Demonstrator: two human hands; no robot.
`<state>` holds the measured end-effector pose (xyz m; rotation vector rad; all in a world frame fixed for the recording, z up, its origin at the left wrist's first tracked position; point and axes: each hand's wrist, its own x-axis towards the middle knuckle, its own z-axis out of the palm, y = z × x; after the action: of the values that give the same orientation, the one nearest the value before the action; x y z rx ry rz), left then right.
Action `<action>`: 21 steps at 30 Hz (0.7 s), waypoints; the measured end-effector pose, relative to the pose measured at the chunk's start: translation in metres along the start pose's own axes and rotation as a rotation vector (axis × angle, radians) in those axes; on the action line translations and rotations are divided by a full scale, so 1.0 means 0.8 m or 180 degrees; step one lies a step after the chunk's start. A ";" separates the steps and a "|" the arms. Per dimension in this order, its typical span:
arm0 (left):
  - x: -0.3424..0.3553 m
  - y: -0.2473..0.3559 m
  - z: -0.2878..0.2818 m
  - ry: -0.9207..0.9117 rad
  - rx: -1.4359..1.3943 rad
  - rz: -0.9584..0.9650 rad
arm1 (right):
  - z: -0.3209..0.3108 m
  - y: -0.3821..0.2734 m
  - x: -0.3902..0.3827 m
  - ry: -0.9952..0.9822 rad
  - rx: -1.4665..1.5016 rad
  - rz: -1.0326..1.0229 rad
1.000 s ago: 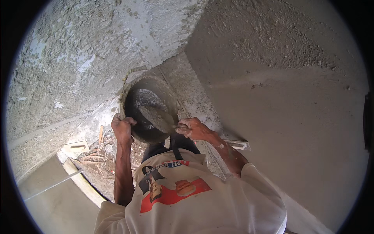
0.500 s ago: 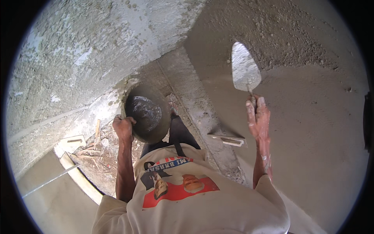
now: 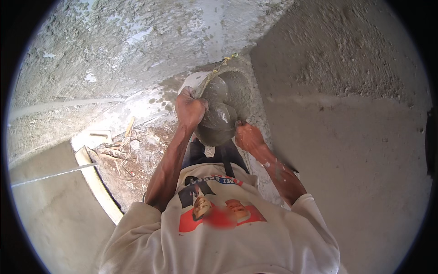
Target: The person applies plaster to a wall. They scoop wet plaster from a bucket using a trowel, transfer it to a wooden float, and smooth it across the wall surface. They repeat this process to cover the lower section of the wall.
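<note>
My left hand (image 3: 189, 108) is closed on the rim of a mortar-coated bucket (image 3: 244, 80), tilted so its inside shows. A yellow cord is tied at the bucket's far rim. Wet grey mortar lies inside. My right hand (image 3: 248, 136) is closed at the bucket's near right side, around the trowel's handle, which the fingers hide. The trowel's blade (image 3: 219, 116) appears as a wet, shiny grey shape over the mortar; its outline is hard to separate from the mortar.
A rough plastered wall (image 3: 137, 55) rises on the left, and a smoother grey surface (image 3: 346, 150) spreads on the right. A pale float (image 3: 93, 138) lies by wood scraps (image 3: 114, 150) at left. A curved pale board (image 3: 98, 182) and a thin rod (image 3: 54, 174) are lower left.
My right hand has swung the trowel from the right-hand surface inward to the bucket. My left hand has moved the bucket up and right, and its wet contents now show differently.
</note>
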<state>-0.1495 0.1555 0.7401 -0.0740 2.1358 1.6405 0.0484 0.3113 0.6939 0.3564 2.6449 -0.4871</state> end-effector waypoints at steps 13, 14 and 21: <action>-0.012 -0.017 -0.048 0.0402 -0.0633 -0.0437 | -0.010 -0.010 0.025 -0.0390 0.1876 -0.0813; -0.018 -0.024 -0.056 0.0447 -0.0765 -0.0440 | -0.030 -0.006 0.022 -0.0425 0.1903 -0.0796; -0.037 -0.059 -0.057 0.1197 -0.0614 -0.0750 | -0.086 0.181 0.046 -0.1673 0.4510 0.0764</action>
<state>-0.1228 0.0930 0.7172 -0.7170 2.1169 1.7913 0.0378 0.4753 0.6951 0.7653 1.3429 -1.9610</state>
